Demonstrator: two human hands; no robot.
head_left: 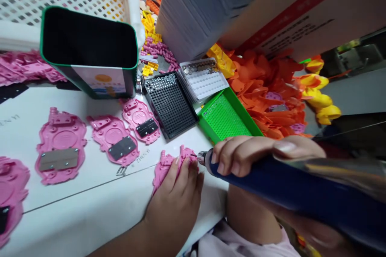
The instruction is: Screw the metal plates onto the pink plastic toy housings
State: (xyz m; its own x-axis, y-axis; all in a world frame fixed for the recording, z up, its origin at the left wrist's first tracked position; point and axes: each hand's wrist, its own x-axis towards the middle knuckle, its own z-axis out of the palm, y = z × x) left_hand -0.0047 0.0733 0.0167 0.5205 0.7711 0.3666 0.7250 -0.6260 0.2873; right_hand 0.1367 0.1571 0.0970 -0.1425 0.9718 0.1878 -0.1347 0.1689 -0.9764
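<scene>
Under the fingers of my left hand (177, 196) lies a pink plastic shell half (163, 168), pressed against the white table and partly covered. My right hand (256, 152) is wrapped around a dark blue electric screwdriver (271, 180), held nearly level. Its bit tip (201, 157) is at the right edge of that shell half; whether it touches a screw I cannot tell. To the left lie more pink shell halves, one with a grey plate (58, 159), another with a dark plate (122, 148), and a smaller-looking one (140, 122) by the black tray.
A black perforated tray (171, 104) with small screws and a green tray (230, 116) stand beyond my hands. Behind are a dark green bin (105, 82), a white crate (131, 0), a tray of round metal pieces (205, 80), orange parts (259, 92) and a carton (301, 16).
</scene>
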